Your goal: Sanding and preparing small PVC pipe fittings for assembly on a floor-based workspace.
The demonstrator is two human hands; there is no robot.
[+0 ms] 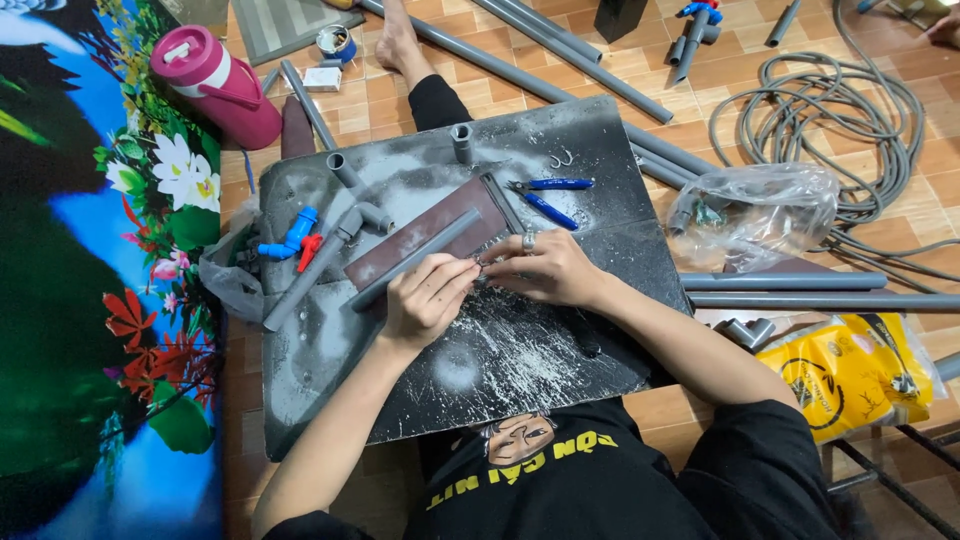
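I see both hands meeting over a dark, scratched board [520, 360] that lies across the person's lap. My left hand [425, 298] is curled, fingertips pinched at the near end of a grey pipe [415, 258] that lies aslant on the board. My right hand [545, 268], with a ring on one finger, comes in from the right and pinches at the same spot, so the two hands touch at the fingertips. What small thing sits between the fingertips I cannot tell; it is hidden by the fingers. The pipe rests on a brown strip [430, 228], which lies flat on the board just beyond the hands.

Left of the strip lies a second grey pipe with an elbow fitting [320, 260], and beside it a blue valve [290, 238] with a red handle [309, 250]. Two short pipe stubs [345, 170] stand near the far edge of the board. Blue-handled pliers [550, 198] lie just beyond the right hand.

Off the board, a pink flask [215, 85] lies at the far left on the tiled floor [900, 150], next to a bright flowered cloth [100, 270]. Long grey pipes [790, 290] run to the right, a clear plastic bag [760, 210] sits near them, a coil of grey hose [840, 110] lies far right, and a yellow bag [850, 375] is near right.
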